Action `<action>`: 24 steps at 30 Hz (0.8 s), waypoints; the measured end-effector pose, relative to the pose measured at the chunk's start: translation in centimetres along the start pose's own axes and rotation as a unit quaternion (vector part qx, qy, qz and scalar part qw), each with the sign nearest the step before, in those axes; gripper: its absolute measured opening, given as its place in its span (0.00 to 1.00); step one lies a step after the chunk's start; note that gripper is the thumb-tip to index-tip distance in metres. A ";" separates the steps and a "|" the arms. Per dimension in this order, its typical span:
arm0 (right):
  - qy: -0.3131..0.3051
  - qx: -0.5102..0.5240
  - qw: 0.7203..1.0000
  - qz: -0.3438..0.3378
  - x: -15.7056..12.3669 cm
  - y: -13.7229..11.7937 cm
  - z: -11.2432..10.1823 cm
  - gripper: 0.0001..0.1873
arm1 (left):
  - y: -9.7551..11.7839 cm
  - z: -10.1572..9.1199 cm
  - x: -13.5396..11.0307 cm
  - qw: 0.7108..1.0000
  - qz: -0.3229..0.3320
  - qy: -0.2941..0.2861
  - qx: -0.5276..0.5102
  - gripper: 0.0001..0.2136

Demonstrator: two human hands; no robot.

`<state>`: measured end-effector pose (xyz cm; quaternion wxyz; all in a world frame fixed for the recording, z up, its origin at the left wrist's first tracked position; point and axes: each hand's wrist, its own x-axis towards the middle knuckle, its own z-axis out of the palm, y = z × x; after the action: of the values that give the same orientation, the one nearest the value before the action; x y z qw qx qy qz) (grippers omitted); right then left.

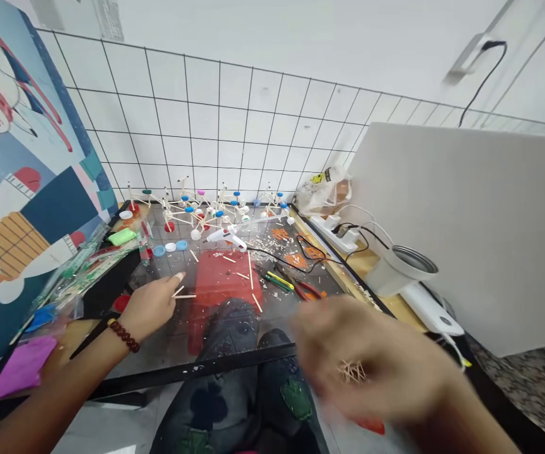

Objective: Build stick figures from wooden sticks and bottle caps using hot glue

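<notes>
My left hand (152, 308) is over the left part of the glass tabletop (281, 252), its fingers closed on short wooden sticks (184, 295) that poke out by the fingertips. Blurred by motion, my right hand (371, 359) curls around a bundle of thin wooden sticks (351, 372) near the front edge. Something red (371, 425) shows just below it, its kind unclear. Several loose sticks lie on and around a red sheet (210, 274) between the hands. Beyond it rests a white glue gun (227, 238).
Stick structures with coloured bottle caps (219, 214) stand along the back. Green-handled pliers (276, 280) and red-handled pliers (307, 290) lie right of centre. A power strip (336, 233) and a white can (399, 271) stand at right. A black cable crosses the tabletop.
</notes>
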<state>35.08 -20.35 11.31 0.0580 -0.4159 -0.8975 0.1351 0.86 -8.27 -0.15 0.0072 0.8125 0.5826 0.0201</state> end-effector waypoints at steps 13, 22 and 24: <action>0.005 -0.064 0.987 0.146 11.8 3.5 10.9 0.12 | 2.5 -0.3 4.8 0.995 0.004 -0.008 0.103 0.28; 0.050 -0.110 0.966 0.227 18.2 8.4 8.3 0.15 | 1.3 0.9 5.1 0.997 -0.012 0.033 0.075 0.26; 0.047 -0.116 0.964 0.234 19.7 9.8 8.2 0.16 | 0.7 1.0 5.1 0.997 -0.021 0.036 0.061 0.26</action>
<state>27.68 -0.89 0.49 0.0177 -0.6238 -0.7811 0.0200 3.15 -3.66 -0.95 -0.0628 0.7978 0.5995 0.0143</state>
